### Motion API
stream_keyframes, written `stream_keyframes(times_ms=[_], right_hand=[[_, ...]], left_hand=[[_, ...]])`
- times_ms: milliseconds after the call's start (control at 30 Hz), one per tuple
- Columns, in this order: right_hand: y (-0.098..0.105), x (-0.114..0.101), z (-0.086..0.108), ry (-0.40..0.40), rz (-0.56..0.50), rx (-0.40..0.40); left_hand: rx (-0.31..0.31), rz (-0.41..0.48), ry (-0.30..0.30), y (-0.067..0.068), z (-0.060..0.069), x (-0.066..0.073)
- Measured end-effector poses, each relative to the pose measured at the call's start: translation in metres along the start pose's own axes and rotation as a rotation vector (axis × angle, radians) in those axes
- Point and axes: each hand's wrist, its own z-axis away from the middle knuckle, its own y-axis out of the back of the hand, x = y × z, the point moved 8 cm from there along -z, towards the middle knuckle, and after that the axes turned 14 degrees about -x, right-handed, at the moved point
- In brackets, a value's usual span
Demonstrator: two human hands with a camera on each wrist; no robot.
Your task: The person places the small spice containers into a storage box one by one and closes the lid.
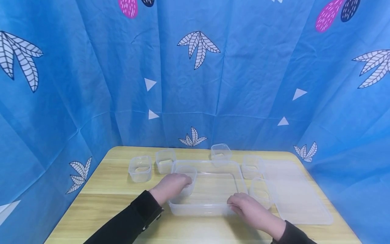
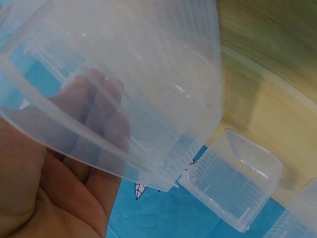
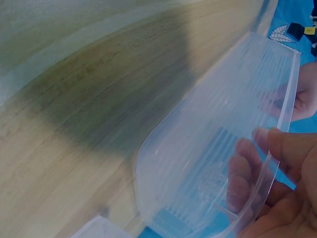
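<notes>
A large clear plastic box (image 1: 210, 210) stands without a lid in the middle of the table. Over its left side reaches my left hand (image 1: 172, 186), gripping a small clear container (image 1: 190, 173) that is inside the box at its left end. In the left wrist view, the fingers (image 2: 106, 106) show through the clear plastic. My right hand (image 1: 251, 210) grips the near rim of the large box close to its right corner. The right wrist view shows fingertips (image 3: 240, 173) through the box wall, with the thumb on the other side of the rim.
Two small clear containers, one at the far left (image 1: 140, 171) and one beside it (image 1: 165, 162), stand left of the box. Another (image 1: 221, 152) is behind it, and two more (image 1: 251, 167) are at its right. A flat translucent lid (image 1: 298, 193) lies on the wooden table (image 1: 100, 200). Blue curtain surrounds the back and sides.
</notes>
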Motion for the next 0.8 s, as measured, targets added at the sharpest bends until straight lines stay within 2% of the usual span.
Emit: stream_keyframes(times_ms=[333, 600, 800], right_hand=[[0.001, -0.002, 0.0, 0.011, 0.008, 0.013], [0.001, -0.003, 0.001, 0.045, 0.018, 0.039], [0.0, -0.003, 0.002, 0.044, 0.024, 0.043]], left_hand=[[-0.032, 0.084, 0.046, -0.006, -0.007, -0.01], [-0.018, 0.163, 0.078, -0.005, -0.01, -0.015], [-0.013, 0.165, 0.083, -0.006, -0.015, -0.018]])
